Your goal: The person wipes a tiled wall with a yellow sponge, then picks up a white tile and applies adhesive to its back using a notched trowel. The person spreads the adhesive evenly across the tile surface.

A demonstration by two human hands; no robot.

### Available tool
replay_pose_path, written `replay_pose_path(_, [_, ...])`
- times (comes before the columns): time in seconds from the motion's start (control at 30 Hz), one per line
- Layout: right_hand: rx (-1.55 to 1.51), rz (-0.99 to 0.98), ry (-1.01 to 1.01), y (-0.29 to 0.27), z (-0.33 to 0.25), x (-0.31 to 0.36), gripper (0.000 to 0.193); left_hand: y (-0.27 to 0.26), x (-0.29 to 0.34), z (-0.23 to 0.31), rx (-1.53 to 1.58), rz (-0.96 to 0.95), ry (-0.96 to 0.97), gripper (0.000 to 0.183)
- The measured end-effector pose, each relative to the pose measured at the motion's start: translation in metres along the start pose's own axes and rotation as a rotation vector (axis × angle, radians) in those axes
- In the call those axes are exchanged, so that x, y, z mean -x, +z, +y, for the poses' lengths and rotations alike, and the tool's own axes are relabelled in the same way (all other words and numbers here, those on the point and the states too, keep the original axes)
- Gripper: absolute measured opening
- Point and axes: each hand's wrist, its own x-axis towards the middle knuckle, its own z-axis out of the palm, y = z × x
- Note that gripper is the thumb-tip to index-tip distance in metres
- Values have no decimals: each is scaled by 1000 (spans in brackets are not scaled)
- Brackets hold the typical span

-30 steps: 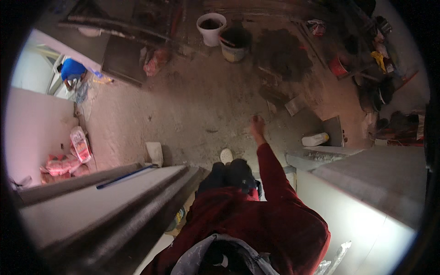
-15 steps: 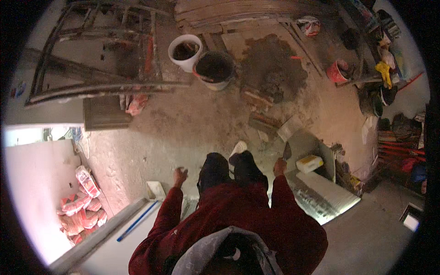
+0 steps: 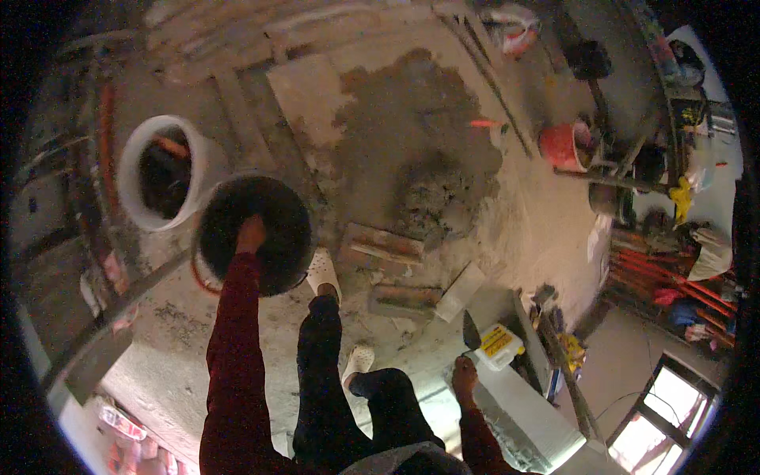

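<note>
Our left hand (image 3: 252, 235) at the dark bucket (image 3: 294, 214), grip unclear to us.
Right of the bucket, our right hand (image 3: 465, 372) holds a trowel (image 3: 471, 330), handle hidden; darkness obscures the bucket's inside.

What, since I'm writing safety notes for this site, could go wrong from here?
The dark bucket could tip if the left hand at its mouth tugs it, perhaps onto the light shoe beside it. The trowel in the right hand might knock the white container close by. The blocks near that shoe may trip a sideways step.
</note>
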Motion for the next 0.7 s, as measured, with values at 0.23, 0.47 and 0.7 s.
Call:
replay_pose_path(0.23, [-342,-87,474,-28,39,36,16,95,-36,-14,-50,-193,-94,26])
replay_pose_path(0.47, [-358,13,434,-106,69,-21,20,90,-14,7,-30,-119,-197,25])
replay_pose_path(0.7, [-357,209,472,-213,134,-129,26,79,-39,61,-6,93,-328,25])
